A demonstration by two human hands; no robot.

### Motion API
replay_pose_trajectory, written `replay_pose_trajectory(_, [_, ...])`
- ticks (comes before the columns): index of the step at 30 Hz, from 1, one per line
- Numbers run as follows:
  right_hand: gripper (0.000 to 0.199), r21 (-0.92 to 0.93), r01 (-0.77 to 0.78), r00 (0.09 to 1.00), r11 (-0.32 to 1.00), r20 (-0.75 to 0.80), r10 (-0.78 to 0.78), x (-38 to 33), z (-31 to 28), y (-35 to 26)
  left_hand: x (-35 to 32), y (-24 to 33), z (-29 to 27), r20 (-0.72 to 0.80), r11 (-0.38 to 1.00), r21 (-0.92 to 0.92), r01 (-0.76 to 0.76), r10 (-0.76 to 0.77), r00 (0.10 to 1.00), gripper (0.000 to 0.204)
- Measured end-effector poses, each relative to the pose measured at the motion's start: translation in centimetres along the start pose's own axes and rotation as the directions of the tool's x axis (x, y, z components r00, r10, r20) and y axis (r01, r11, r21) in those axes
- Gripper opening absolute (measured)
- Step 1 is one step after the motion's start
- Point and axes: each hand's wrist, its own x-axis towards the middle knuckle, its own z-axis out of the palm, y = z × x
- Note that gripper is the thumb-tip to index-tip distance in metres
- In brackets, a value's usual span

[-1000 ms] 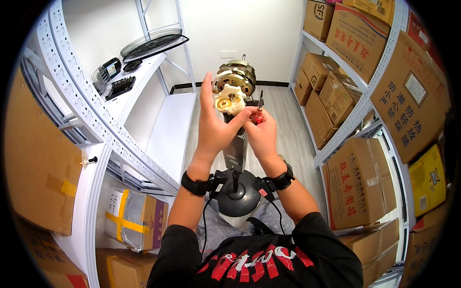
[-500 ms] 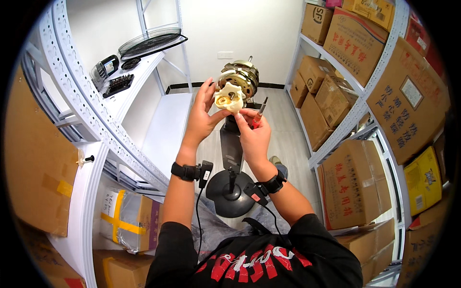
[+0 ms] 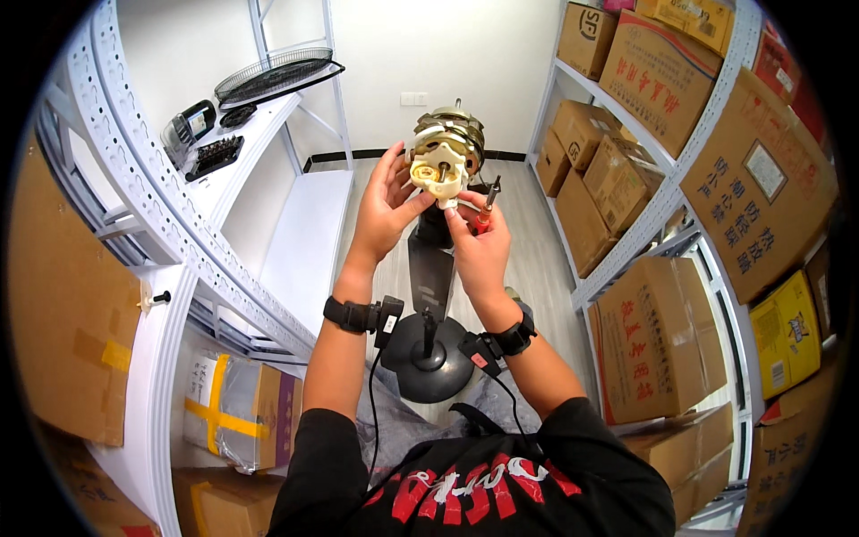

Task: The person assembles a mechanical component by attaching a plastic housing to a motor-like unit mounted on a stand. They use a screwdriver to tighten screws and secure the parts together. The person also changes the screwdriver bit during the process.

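Note:
A fan motor (image 3: 456,130) of brassy metal sits on top of a dark stand (image 3: 431,277) with a round black base (image 3: 403,367). Its near side carries a cream plastic gear housing (image 3: 458,166), with a round gear and a shaft showing inside. My left hand (image 3: 383,215) is closed round the housing's left side, thumb at its lower edge and fingers up beside the motor. In my right hand (image 3: 481,255) is a screwdriver (image 3: 485,217) with a red handle, its shaft tilted up and away from the housing. That hand's thumb and finger also touch the housing's bottom.
On the left shelf lie a black fan grille (image 3: 277,79), a black case of bits (image 3: 215,157) and a clear and black container (image 3: 190,127). Cardboard boxes (image 3: 658,340) fill the right shelves. A bolt-like black knob (image 3: 161,297) sticks out at the left.
The housing now sits a little lower and further right, tilted so more of its inside and the motor behind show. Both hands keep their hold; the right has shifted slightly right.

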Motion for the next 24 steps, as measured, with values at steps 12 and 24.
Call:
replay_pose_trajectory(12, [0.017,0.081,0.019,0.998,0.997,0.063,-0.024,0.5,-0.7,0.4,-2.6,0.1,2.0,-0.142,0.981,0.134,0.141,-0.122,0.982,0.019])
replay_pose_trajectory(24, [0.020,0.048,0.051,0.990,0.998,0.133,-0.057,0.6,-1.6,0.0,-2.5,-1.2,1.1,0.005,0.941,-0.156,0.299,-0.302,0.953,0.028])
